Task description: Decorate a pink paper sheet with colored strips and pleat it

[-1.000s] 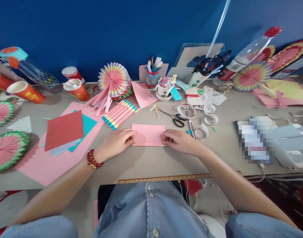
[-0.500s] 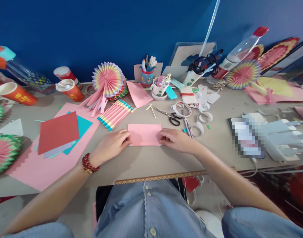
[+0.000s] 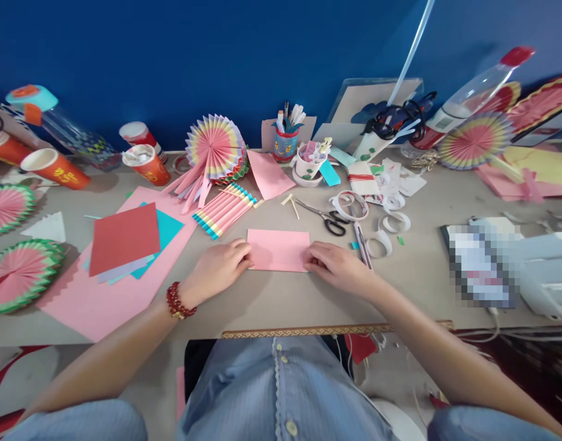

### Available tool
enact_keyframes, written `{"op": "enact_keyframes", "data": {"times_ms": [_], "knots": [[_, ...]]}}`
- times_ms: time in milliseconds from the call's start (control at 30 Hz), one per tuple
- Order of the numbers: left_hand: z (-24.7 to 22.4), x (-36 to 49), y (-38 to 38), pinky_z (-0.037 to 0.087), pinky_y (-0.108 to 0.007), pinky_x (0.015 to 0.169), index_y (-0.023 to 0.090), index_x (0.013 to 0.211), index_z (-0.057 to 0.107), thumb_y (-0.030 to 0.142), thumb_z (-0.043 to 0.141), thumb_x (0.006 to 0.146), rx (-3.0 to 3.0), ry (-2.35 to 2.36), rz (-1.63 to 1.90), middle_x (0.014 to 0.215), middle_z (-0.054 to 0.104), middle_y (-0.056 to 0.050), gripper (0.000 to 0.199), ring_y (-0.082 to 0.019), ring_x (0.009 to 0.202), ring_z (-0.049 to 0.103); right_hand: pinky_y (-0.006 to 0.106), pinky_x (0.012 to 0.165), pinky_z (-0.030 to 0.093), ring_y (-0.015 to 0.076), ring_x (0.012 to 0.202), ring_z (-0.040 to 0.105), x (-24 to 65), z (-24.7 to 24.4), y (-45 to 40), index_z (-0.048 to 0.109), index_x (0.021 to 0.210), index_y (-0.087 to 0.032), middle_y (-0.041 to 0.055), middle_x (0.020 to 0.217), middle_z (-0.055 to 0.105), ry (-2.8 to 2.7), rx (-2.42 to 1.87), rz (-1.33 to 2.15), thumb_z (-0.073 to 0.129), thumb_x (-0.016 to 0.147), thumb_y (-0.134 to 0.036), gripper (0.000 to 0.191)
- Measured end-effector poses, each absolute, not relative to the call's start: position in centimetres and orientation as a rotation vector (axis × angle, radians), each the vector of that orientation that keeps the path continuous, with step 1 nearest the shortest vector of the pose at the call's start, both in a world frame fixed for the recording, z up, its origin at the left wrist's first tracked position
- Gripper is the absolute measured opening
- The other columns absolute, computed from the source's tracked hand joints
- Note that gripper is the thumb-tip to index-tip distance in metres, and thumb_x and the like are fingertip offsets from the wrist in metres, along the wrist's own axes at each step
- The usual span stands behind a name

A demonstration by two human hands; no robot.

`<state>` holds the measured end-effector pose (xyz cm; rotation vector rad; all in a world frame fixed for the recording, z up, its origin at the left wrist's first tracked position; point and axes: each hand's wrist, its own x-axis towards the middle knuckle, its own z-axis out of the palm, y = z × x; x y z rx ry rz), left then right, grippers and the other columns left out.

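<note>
A pink paper rectangle lies flat on the table in front of me, with a narrow folded band along its near edge. At its left end, my left hand has curled fingers closed on the near corner. My right hand grips the opposite near corner in the same way, its fingertips partly hidden. Beyond the paper lie black-handled scissors and a pen-like cutter. A pleated pink strip with yellow and blue ends rests to the left of the scissors.
On the left, red paper tops blue and lilac sheets over a large pink sheet. Paper fans, cups and a pen holder line the back. Tape rolls and a phone are on the right.
The view has turned slightly left, so everything appears shifted to the right. Both hands keep their hold on the paper's ends, and a bluish sliver by the right fingers no longer shows.
</note>
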<state>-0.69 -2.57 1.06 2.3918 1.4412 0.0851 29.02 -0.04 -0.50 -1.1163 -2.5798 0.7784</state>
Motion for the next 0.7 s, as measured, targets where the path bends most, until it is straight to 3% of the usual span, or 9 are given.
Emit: {"op": "enact_keyframes", "data": {"times_ms": [133, 233, 367, 433, 533, 600, 700], "knots": [[0.2, -0.8, -3.2, 0.041, -0.03, 0.073, 0.02, 0.095, 0.055, 0.032, 0.041, 0.102, 2.426, 1.469, 0.129, 0.096, 0.061, -0.003, 0.02, -0.018, 0.082, 0.059, 0.031, 0.078, 0.047, 0.0203, 0.086, 0.061, 29.2, -0.9, -0.5, 0.06, 0.095, -0.02, 0.0069, 0.093, 0.063, -2.531, -1.093, 0.739, 0.049, 0.098, -0.024, 0.013], [-0.6, -0.8, -3.8, 0.043, -0.032, 0.079, 0.02, 0.111, 0.058, 0.029, 0.037, 0.103, 2.513, 1.484, 0.137, 0.101, 0.061, -0.005, 0.023, -0.019, 0.086, 0.059, 0.033, 0.087, 0.048, 0.0219, 0.1, 0.061, 29.2, -1.2, -1.0, 0.064, 0.109, -0.022, 0.0088, 0.107, 0.064, -2.556, -1.059, 0.629, 0.044, 0.099, -0.02, 0.022], [-0.8, -0.7, -4.3, 0.042, -0.038, 0.092, 0.034, 0.141, 0.048, 0.014, 0.04, 0.098, 2.732, 1.311, 0.088, 0.123, 0.058, -0.008, 0.048, -0.023, 0.105, 0.056, 0.034, 0.081, 0.045, 0.0222, 0.095, 0.06, 29.4, -1.9, -1.4, 0.064, 0.124, -0.036, 0.0059, 0.111, 0.065, -2.732, -1.013, 0.303, 0.043, 0.096, -0.011, 0.043], [-0.5, -0.5, -4.2, 0.04, -0.042, 0.098, 0.041, 0.145, 0.042, 0.011, 0.044, 0.096, 2.793, 1.194, 0.063, 0.139, 0.052, -0.007, 0.058, -0.026, 0.116, 0.051, 0.034, 0.078, 0.044, 0.022, 0.091, 0.059, 29.4, -2.2, -1.6, 0.06, 0.131, -0.042, 0.0053, 0.113, 0.066, -2.809, -0.945, 0.174, 0.045, 0.096, -0.01, 0.05], [0.3, 0.0, -3.8, 0.037, -0.047, 0.105, 0.04, 0.146, 0.041, 0.013, 0.045, 0.097, 2.812, 1.084, 0.042, 0.152, 0.044, -0.004, 0.057, -0.027, 0.127, 0.046, 0.034, 0.076, 0.044, 0.022, 0.089, 0.057, 29.2, -2.3, -1.9, 0.052, 0.139, -0.043, 0.0059, 0.115, 0.066, -2.873, -0.899, 0.027, 0.047, 0.096, -0.01, 0.054], [0.6, 0.4, -3.7, 0.031, -0.052, 0.111, 0.036, 0.146, 0.042, 0.015, 0.043, 0.099, 2.833, 1.04, 0.03, 0.156, 0.039, -0.003, 0.052, -0.028, 0.135, 0.04, 0.034, 0.074, 0.044, 0.0223, 0.09, 0.055, 29.0, -2.1, -2.1, 0.05, 0.141, -0.041, 0.0061, 0.113, 0.066, -2.907, -0.894, -0.038, 0.049, 0.095, -0.01, 0.054], [0.8, 0.3, -4.1, 0.011, -0.057, 0.12, 0.03, 0.149, 0.038, 0.018, 0.036, 0.102, 2.872, 0.986, 0.028, 0.159, 0.034, -0.001, 0.049, -0.026, 0.147, 0.026, 0.036, 0.077, 0.045, 0.0237, 0.093, 0.054, 29.3, -1.9, -2.3, 0.051, 0.141, -0.035, 0.0069, 0.116, 0.066, -2.926, -0.877, -0.041, 0.05, 0.094, -0.01, 0.053]]}}
